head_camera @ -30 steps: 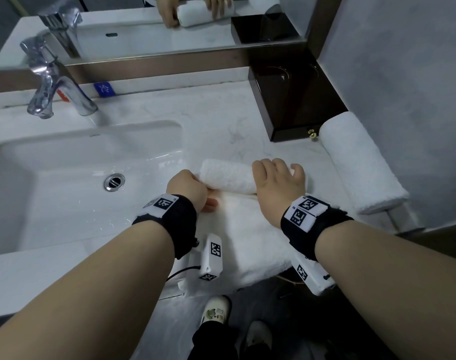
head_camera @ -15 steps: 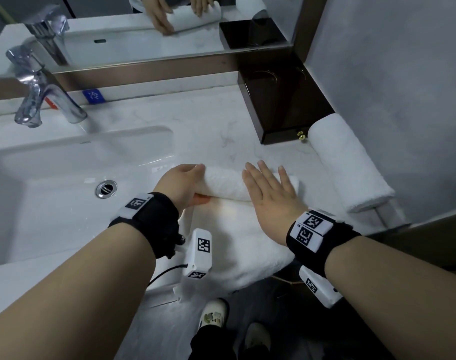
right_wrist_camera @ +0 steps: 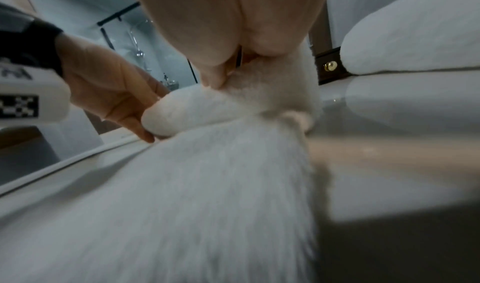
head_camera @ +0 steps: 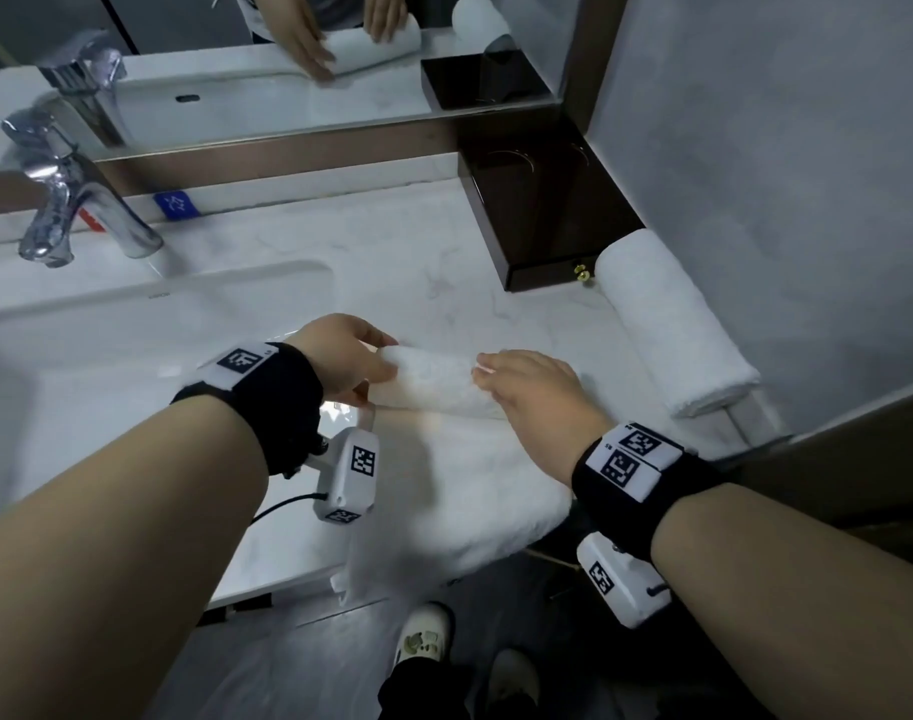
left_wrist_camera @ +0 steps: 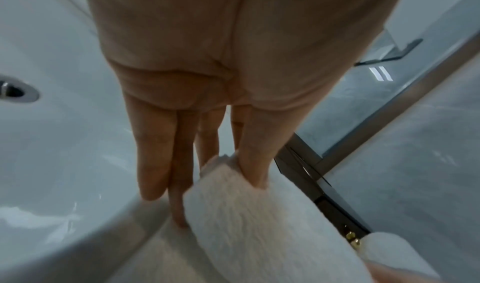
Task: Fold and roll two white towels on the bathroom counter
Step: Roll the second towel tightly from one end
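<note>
My right hand (head_camera: 532,392), flat half a second ago, now curls over the half-rolled towel (head_camera: 433,381) on the marble counter (head_camera: 402,262); my left hand (head_camera: 340,356) pinches its left end. First rolled towel (head_camera: 672,324) lies far right; another turn comes next, I judge.

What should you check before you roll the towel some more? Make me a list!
1. Both hands on the roll: left hand holds the left end, right hand grips the right part. Ok.
2. Roll looks tight and even: the half-rolled towel looks like a neat tube. Ok.
3. Flat part smooth: the unrolled part looks flat, but it is blurry. Cannot tell.
4. Flat part fully on the counter: the near edge hangs over the front. Not ok.
5. First job finished: the rolled towel lies by the wall. Ok.
6. Left end clear of the sink: it sits right by the basin edge. Cannot tell.
</note>
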Demonstrator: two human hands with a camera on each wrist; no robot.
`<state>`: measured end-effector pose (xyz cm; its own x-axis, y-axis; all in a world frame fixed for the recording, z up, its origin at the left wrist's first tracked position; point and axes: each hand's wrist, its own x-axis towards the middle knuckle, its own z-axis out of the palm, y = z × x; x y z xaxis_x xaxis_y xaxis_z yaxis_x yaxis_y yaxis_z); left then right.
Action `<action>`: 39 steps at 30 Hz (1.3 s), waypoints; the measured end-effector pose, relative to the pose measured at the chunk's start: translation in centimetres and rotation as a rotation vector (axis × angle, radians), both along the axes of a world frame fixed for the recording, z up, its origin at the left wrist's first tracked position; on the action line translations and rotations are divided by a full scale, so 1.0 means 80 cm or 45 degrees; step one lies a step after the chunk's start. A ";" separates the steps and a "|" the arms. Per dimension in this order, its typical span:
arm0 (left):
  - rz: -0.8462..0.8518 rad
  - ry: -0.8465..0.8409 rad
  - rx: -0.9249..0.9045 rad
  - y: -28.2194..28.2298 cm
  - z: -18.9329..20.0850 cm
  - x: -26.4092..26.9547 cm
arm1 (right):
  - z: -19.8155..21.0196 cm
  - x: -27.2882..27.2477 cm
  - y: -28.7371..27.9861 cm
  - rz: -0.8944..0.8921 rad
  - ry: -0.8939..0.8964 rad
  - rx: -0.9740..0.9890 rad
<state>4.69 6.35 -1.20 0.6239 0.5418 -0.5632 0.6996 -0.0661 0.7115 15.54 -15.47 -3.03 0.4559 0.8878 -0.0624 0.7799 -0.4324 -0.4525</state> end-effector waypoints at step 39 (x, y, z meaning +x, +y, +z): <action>-0.983 0.238 0.999 -0.031 -0.011 0.059 | -0.010 0.024 0.029 -0.399 -0.386 -0.205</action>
<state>9.41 3.83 -2.04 0.8879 0.2919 -0.3555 0.3683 -0.9142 0.1691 17.45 -13.18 -3.83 0.7195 0.6944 -0.0106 0.6873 -0.7142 -0.1323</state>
